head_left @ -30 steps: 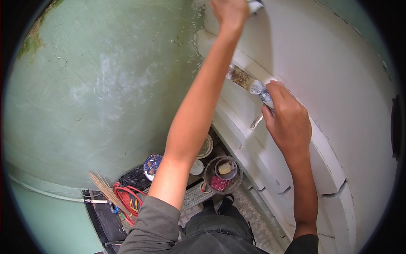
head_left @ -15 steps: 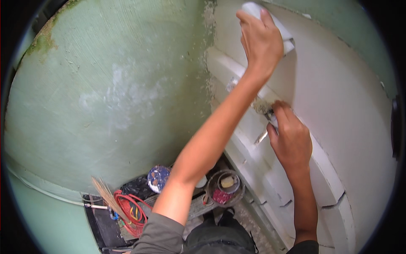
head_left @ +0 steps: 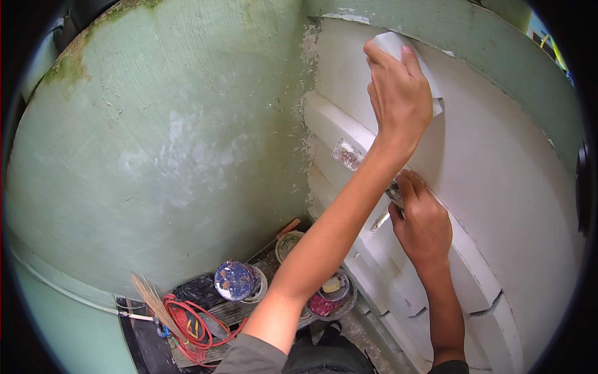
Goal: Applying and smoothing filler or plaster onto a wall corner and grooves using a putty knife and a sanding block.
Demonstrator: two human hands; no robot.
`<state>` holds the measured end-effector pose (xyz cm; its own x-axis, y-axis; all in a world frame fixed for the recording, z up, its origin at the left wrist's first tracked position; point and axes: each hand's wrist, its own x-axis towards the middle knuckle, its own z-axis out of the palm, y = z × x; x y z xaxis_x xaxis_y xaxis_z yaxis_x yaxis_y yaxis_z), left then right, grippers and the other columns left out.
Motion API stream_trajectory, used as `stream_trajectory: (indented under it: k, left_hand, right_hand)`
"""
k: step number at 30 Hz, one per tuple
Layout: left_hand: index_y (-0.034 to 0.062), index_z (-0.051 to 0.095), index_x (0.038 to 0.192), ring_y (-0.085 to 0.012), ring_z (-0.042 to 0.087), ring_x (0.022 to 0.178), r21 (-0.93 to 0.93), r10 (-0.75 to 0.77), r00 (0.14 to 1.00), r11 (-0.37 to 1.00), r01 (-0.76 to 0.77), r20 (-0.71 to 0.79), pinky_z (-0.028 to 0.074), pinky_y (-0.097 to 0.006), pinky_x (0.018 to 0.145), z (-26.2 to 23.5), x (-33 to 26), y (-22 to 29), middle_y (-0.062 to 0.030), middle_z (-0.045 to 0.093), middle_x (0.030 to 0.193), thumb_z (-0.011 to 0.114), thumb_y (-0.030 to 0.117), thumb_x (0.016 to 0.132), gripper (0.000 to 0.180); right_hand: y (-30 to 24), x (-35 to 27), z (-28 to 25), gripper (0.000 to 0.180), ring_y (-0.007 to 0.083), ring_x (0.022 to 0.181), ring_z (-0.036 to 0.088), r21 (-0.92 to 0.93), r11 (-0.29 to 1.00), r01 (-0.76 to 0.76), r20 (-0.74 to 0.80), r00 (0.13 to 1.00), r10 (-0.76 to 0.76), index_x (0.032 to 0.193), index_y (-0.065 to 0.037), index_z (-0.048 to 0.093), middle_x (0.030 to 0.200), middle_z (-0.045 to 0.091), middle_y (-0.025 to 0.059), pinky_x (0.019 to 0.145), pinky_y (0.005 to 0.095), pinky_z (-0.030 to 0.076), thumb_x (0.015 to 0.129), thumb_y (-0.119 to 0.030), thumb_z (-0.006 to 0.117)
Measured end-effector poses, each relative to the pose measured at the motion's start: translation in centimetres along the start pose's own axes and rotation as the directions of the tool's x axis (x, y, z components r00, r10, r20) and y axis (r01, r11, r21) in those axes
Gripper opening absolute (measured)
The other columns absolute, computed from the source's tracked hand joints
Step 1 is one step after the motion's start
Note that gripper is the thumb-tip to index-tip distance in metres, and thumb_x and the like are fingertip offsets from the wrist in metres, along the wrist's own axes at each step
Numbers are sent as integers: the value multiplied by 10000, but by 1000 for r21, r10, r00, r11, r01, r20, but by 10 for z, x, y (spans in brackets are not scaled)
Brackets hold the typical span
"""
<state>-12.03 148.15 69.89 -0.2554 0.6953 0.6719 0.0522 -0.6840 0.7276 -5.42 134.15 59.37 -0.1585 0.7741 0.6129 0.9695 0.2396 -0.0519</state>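
From here I have the right hand (head_left: 425, 221) wrapped round a tool (head_left: 394, 194), part of it hidden behind the left forearm (head_left: 339, 227). The left hand (head_left: 402, 93), the nearer to the white sheet (head_left: 391, 43), grasps it between thumb and fingers — the sheet extends up and right of the grip, long axis slanting down rightward. Beyond is the pale panel (head_left: 511, 168) — contact I can't tell.

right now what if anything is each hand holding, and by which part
Left hand: white flat piece, by its left side. Right hand: paint-stained tool, gripped part can't be told.
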Motion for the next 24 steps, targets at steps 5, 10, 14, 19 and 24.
stream_trajectory:
  k: [5, 10, 14, 19, 24]
  left_hand:
    - [-122, 386, 1221, -529, 652, 950, 94, -20, 997, 995, 14, 68, 479, -579, 882, 6, -33, 24, -374, 648, 1016, 443, 294, 1101, 436]
    - [-147, 346, 1311, -590, 646, 965, 119, 101, 979, 985, -123, 179, 516, -609, 862, -2, -49, 34, -408, 611, 1101, 492, 299, 1090, 519]
    - [-152, 322, 1391, -622, 629, 936, 74, -20, 973, 997, 3, 228, 512, -642, 834, -13, -35, 29, -445, 576, 1197, 527, 301, 1080, 586]
    - [-170, 286, 1443, -621, 642, 893, -145, 255, 924, 964, -222, 286, 517, -617, 820, 30, -96, 69, -440, 631, 1023, 520, 392, 1083, 707]
    - [-112, 330, 1461, -539, 698, 871, 64, -52, 975, 997, 39, 216, 530, -595, 787, -27, -44, 28, -389, 654, 1118, 553, 262, 1069, 586]
  right_hand:
    - [9, -4, 7, 420, 306, 1206, 686, -15, 999, 32, -22, 999, -32, 1224, 3, 641, 1286, 682, 178, 953, 397, 602, 835, -81, 775]
    - [15, -8, 6, 410, 322, 1143, 697, -16, 996, 86, -8, 996, -86, 1232, 2, 636, 1265, 672, 187, 913, 440, 618, 861, -108, 771]
    - [1, -3, -2, 379, 336, 1166, 685, 75, 997, 17, 62, 998, -21, 1211, -21, 643, 1305, 654, 199, 924, 449, 610, 867, -119, 768]
    - [36, -22, 3, 479, 373, 1273, 632, -4, 990, 140, -200, 970, -138, 1347, -46, 631, 1383, 666, 178, 1058, 457, 510, 883, -119, 726]
    - [17, -8, -15, 397, 413, 969, 706, 215, 976, -26, 0, 1000, 27, 1270, -2, 635, 1078, 706, 186, 820, 492, 581, 896, -79, 742]
